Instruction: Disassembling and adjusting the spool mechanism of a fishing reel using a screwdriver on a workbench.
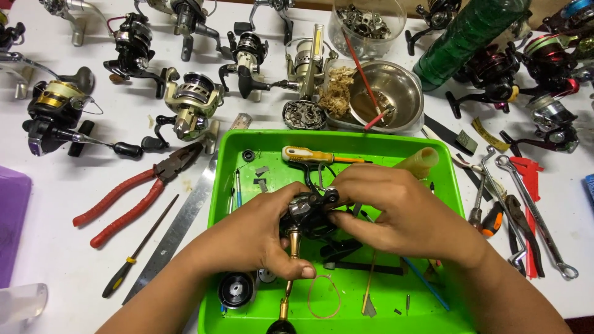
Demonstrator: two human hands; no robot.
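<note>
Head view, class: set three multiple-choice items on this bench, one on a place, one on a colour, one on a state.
1. Where do the red-handled pliers lie?
A. left of the green tray
B. inside the tray
C. in the steel bowl

2. What colour is the screwdriver handle in the tray?
A. blue
B. yellow-orange
C. white

3. What is the black fishing reel doing?
A. lying untouched
B. held by both hands
C. sitting in the bowl

Answers: 1 A, they rest on the white table; 2 B, it shows yellow-orange; 3 B, the left hand and right hand grip it.
</note>
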